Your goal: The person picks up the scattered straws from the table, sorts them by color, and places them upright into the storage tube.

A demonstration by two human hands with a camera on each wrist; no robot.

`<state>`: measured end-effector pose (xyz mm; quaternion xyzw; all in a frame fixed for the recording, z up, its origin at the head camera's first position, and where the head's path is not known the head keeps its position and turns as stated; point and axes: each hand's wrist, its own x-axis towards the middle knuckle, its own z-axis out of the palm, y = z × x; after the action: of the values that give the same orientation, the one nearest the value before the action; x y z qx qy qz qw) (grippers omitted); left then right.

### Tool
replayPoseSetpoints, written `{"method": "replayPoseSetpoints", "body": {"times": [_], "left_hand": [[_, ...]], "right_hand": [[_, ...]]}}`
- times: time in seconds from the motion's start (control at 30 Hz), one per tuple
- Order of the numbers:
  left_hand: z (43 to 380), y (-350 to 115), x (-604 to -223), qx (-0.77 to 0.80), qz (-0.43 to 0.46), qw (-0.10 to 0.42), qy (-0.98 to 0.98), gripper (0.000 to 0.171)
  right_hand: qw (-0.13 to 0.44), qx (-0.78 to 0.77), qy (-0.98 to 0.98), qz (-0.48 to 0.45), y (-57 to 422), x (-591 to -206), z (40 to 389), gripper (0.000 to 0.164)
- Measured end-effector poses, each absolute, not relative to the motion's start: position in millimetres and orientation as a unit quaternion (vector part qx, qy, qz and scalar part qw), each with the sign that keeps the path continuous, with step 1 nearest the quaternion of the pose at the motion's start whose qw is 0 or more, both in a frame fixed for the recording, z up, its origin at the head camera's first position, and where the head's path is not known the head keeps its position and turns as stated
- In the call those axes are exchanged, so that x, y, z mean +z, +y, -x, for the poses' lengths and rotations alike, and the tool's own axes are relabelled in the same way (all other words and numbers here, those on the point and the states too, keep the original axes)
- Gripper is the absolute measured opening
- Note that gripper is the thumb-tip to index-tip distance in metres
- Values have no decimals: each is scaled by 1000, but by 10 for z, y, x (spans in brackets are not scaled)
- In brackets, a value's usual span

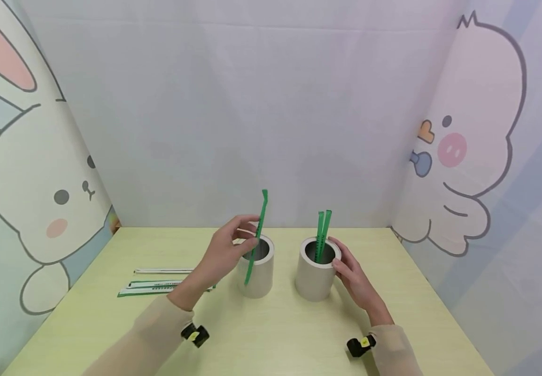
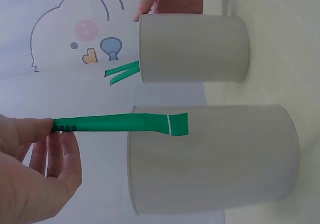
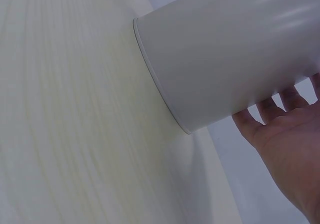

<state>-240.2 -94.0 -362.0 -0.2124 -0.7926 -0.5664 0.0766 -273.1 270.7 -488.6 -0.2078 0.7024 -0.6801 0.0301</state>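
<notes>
My left hand pinches a long, narrow green stick packet between thumb and fingers. It is held upright and slightly tilted, at the near side of the left pale cylindrical cup. In the left wrist view, the packet's flat end overlaps this cup's side. My right hand grips the right cup at its right side, thumb near the rim. Two green stick packets stand in the right cup, their upper ends above its rim. The right wrist view shows the fingers against the cup's wall.
Several white-and-green packets lie on the pale wooden table at left, partly behind my left forearm. A thin white one lies just beyond them. Cartoon-printed cloth hangs around the table's back and sides.
</notes>
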Motion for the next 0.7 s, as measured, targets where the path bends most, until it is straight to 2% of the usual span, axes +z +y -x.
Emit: {"method": "replayPoseSetpoints", "body": {"times": [0.3,0.7], "left_hand": [[2591,-445,-3428,-659,215,97,-714,45],[2772,102,-3299,-679,244,127,-681,46]], "right_hand": [[31,-679,702,211,2682,-4892,2739,61],[31,-677,707,203,2685,-4866,2717,60]]}}
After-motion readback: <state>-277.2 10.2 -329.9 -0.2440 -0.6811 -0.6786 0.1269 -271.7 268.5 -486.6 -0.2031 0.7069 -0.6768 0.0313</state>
